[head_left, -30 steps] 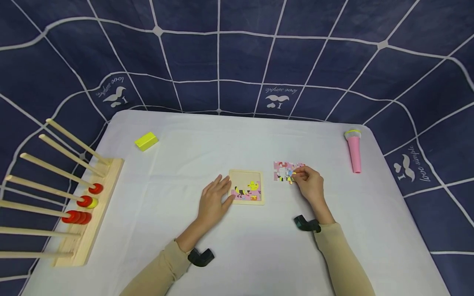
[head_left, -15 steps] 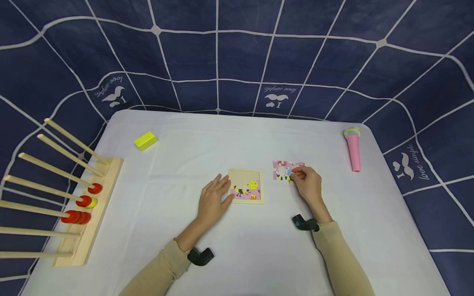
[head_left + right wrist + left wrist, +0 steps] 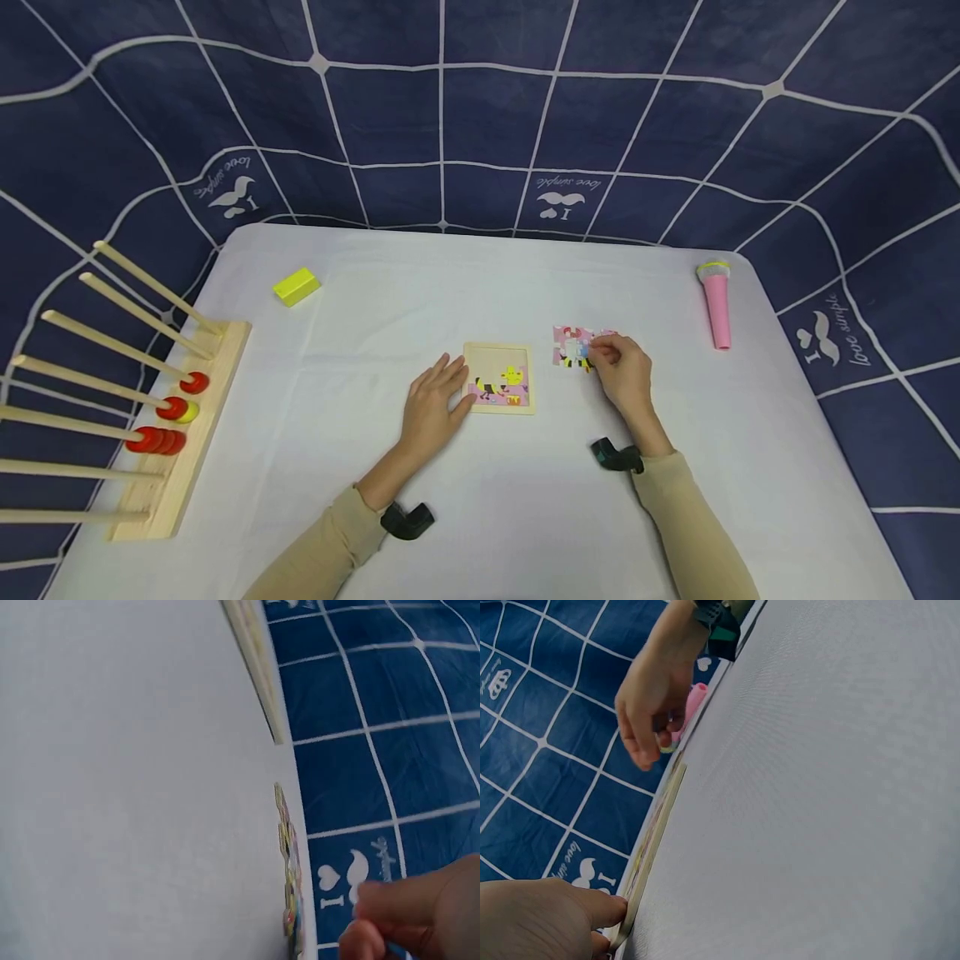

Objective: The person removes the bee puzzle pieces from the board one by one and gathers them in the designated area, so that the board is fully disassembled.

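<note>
A small square wooden puzzle tray (image 3: 497, 345) lies mid-table, its lower part filled with pink and yellow picture pieces, its upper part bare wood. My left hand (image 3: 433, 408) rests at its left side, fingers extended, fingertips and thumb touching the frame. In the left wrist view that thumb (image 3: 600, 906) lies at the tray's edge. To the right lies a group of flat pink jigsaw pieces (image 3: 567, 335). Over their right end is my right hand (image 3: 628, 373), thumb and fingers bent together; I cannot tell whether a piece is between them. It partly hides the pieces.
A wooden peg stand (image 3: 213, 400) with red and yellow discs on some pegs stands at the left. A yellow block (image 3: 297, 287) lies back left, a pink toy microphone (image 3: 717, 310) back right. A dark blue checked cloth (image 3: 480, 108) hangs behind the table.
My right hand has shifted very slightly left over the jigsaw pieces. The left hand and the tray look the same.
</note>
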`<action>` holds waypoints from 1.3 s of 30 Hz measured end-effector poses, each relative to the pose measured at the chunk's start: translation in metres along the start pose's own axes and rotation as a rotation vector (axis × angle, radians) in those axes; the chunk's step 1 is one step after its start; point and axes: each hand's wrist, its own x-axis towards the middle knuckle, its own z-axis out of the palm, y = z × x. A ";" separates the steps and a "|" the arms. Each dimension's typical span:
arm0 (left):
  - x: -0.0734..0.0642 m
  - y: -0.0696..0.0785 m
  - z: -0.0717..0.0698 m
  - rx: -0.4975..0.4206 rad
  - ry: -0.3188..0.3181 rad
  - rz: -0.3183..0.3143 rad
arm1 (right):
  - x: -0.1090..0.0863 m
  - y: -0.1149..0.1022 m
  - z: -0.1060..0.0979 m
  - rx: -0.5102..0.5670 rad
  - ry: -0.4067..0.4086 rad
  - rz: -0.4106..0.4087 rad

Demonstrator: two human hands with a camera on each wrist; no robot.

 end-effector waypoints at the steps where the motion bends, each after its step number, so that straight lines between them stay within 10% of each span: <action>1: 0.000 0.000 0.000 0.000 0.000 0.000 | -0.001 -0.004 0.000 0.019 -0.001 -0.013; 16: 0.000 0.001 0.000 0.005 -0.007 0.002 | -0.027 -0.054 0.033 0.126 -0.354 -0.179; 39: 0.000 0.000 0.001 0.016 -0.002 0.001 | -0.031 -0.050 0.046 0.037 -0.349 -0.179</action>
